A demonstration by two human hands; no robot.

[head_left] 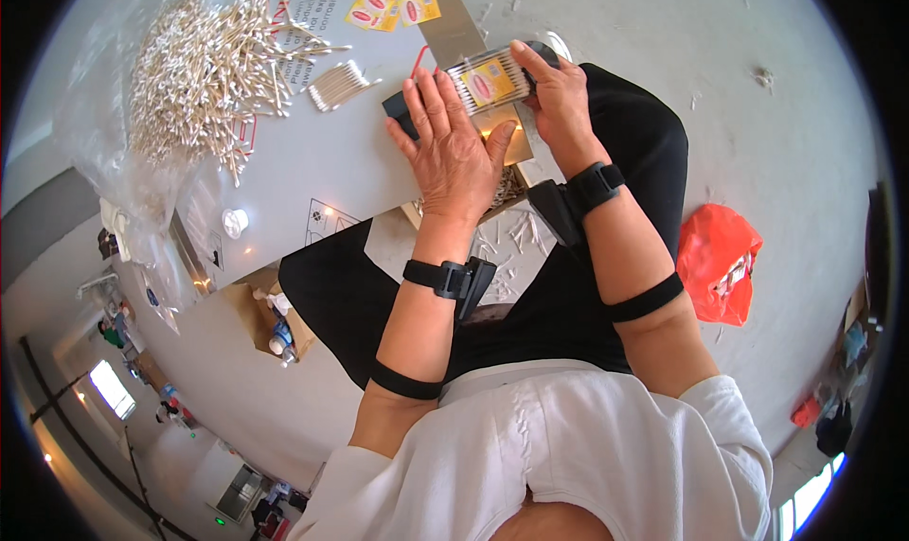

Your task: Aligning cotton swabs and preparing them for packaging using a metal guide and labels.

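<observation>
A flat pack of cotton swabs [464, 75] with a yellow printed card [490, 82] on top lies at the table's near right corner. My right hand [561, 101] grips its right end, thumb on top and the other fingers partly hidden beneath. A black piece [542, 56] shows beside that thumb. My left hand [450, 158] rests flat at the pack's left end, fingers stretched, over another black piece [398, 115]. Left of it lies a small row of cotton swabs [338, 87]. A large loose heap of cotton swabs [204, 77] spreads over the far left.
More yellow cards [386, 6] lie at the table's far edge. Clear plastic sheeting [104, 134] surrounds the heap's left side. A small white cup-like piece [235, 223] stands on the grey tabletop [284, 172]. A cardboard box [251, 323] and a red bag [718, 266] sit on the floor, where swabs are scattered.
</observation>
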